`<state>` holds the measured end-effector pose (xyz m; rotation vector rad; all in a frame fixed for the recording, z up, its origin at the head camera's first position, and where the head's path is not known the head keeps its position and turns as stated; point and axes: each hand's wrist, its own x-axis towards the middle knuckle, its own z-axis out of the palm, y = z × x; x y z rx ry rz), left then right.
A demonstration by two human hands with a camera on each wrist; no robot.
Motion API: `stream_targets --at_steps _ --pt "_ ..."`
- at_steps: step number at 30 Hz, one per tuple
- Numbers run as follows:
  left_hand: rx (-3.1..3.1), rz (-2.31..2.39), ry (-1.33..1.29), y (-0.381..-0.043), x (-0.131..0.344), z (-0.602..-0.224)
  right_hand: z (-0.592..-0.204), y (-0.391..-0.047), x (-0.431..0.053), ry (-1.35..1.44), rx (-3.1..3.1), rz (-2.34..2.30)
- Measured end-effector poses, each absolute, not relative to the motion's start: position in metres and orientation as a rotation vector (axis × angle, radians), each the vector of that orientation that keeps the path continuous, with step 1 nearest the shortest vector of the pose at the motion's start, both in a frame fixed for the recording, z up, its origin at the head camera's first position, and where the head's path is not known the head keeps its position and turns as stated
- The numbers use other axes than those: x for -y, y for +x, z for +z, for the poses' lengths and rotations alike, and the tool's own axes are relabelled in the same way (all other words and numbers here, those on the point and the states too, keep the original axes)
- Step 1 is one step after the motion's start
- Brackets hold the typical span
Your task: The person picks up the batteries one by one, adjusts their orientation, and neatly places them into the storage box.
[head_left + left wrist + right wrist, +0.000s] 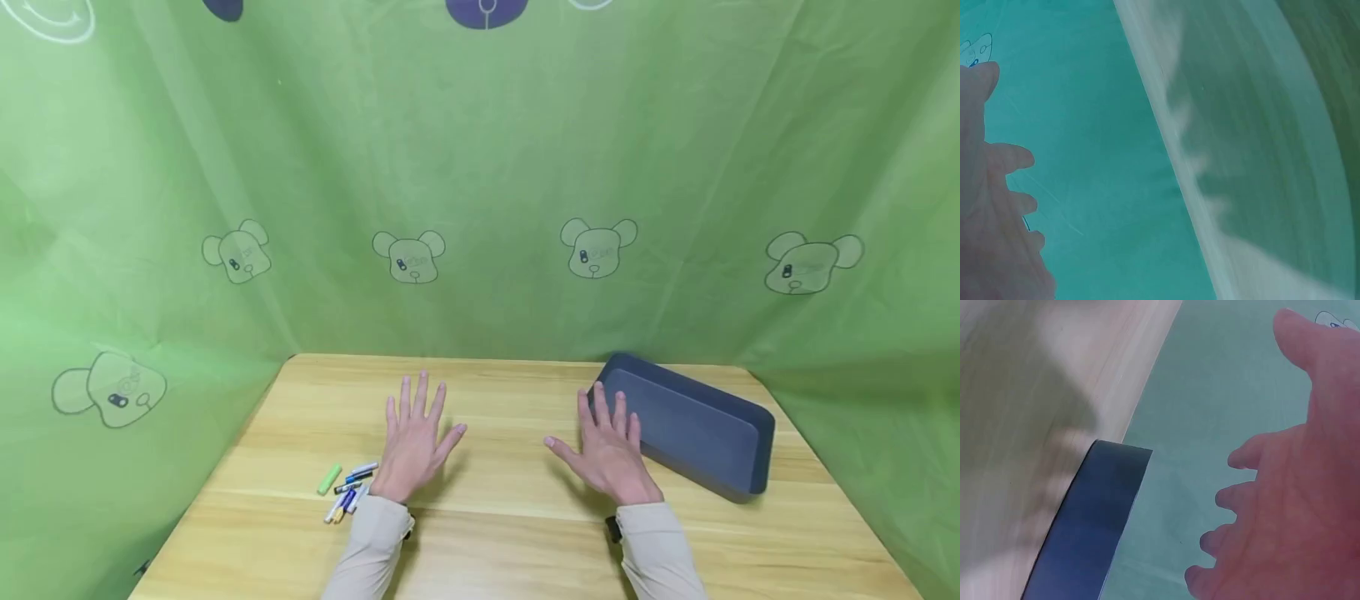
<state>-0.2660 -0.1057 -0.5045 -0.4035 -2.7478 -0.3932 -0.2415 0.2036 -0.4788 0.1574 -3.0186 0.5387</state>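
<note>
My left hand [413, 450] hovers over the wooden table with its fingers straight and spread, holding nothing. Just left of its wrist lies a small heap of markers [349, 492], some white, some blue or black, beside a bright green stick-shaped piece [329, 479]. My right hand [609, 454] is held palm down, fingers spread, and its fingertips overlap the near left edge of a dark blue-grey rectangular tray [686, 425] in the head view. In the right wrist view, the tray's wall [1088, 519] shows apart from the fingers [1244, 453]. The left wrist view shows that hand's spread fingers [1013, 157].
The light wooden table [510, 550] reaches back to a green curtain [495, 150] printed with bear heads, which also encloses both sides. The tray sits slanted at the table's back right. Both forearms, in pale sleeves [660, 550], come in from the front edge.
</note>
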Motion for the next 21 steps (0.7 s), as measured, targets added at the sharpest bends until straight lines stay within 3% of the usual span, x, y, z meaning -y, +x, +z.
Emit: stream_targets --at_steps 8,21 --pt "2.757 -0.404 -0.489 -0.266 0.096 -0.507 -0.470 -0.240 -0.218 0.117 3.046 0.648" --pt "2.892 -0.985 -0.621 -0.279 0.063 -0.508 -0.471 -0.225 -0.281 -0.018 3.041 0.725"
